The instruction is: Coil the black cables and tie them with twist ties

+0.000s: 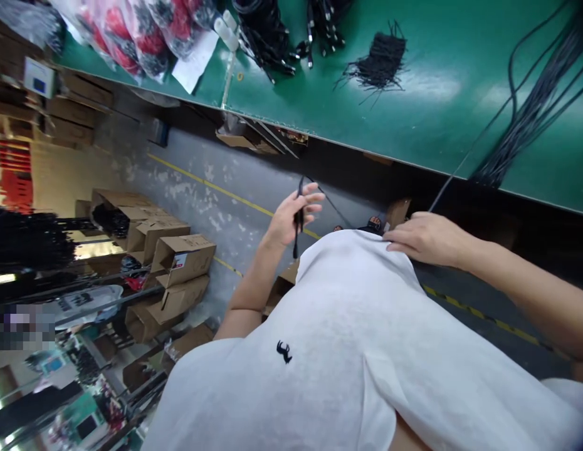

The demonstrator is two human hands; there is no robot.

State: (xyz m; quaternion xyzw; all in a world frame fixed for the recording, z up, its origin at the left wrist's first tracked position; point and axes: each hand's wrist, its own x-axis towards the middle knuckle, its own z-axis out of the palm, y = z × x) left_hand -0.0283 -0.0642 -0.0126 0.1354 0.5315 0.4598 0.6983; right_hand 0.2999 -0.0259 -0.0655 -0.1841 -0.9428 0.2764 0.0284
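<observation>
A thin black cable [336,210] sags between my two hands in front of the white shirt. My left hand [291,216] pinches a folded part of it against the palm with the thumb, the other fingers loosely spread and a short end hanging down. My right hand [425,239] is closed around the same cable near the shirt's hem. From there the cable rises to the green table [427,131], towards a long bundle of black cables [521,125] lying over its edge.
On the table are a pile of short black ties [380,59], bundled cables with metal plugs [267,37], white bottles [225,31] and plastic bags of red and black items [145,37]. Open cardboard boxes [183,257] stand on the floor at left. A person is partly visible at far left.
</observation>
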